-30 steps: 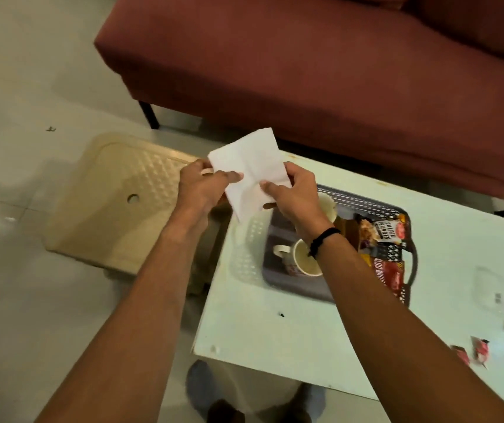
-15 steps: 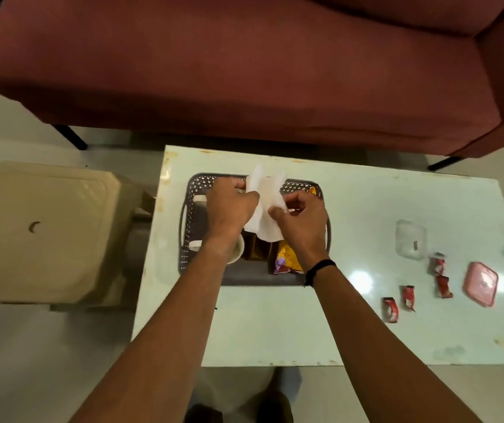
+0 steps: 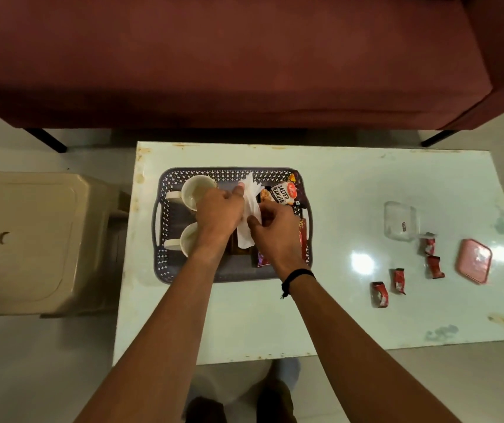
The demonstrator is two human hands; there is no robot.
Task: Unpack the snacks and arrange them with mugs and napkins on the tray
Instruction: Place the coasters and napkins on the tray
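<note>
We hold a white paper napkin (image 3: 249,219) between both hands above the middle of the grey perforated tray (image 3: 165,264), which sits on the left part of the pale glass-topped table (image 3: 336,325). The left hand (image 3: 218,213) pinches the napkin's upper edge between thumb and fingers, and the right hand (image 3: 275,230) pinches its lower right side; both grips are closed on the paper, which hangs creased and partly folded between them. We judge that two hands are used because the sheet is limp and must be shaped before it is laid down, and that it is held over the tray's centre because that strip lies between the mugs and the snacks. Two cream mugs, the far mug (image 3: 197,192) and the near mug (image 3: 188,242), stand along the tray's left side with handles pointing left, which leaves the right side for packets; a salted peanuts packet (image 3: 284,193) lies at the far right. Four small red wrappers (image 3: 398,280) lie well apart from the tray, near a clear container (image 3: 400,221) and its pink lid (image 3: 473,261). Our hands hide much of the tray floor: a dark packet under the napkin, a purple packet (image 3: 261,259) and a red one at the right wall show only in part. We cannot tell whether the wrappers are full, nor whether another napkin already lies in the tray.
</note>
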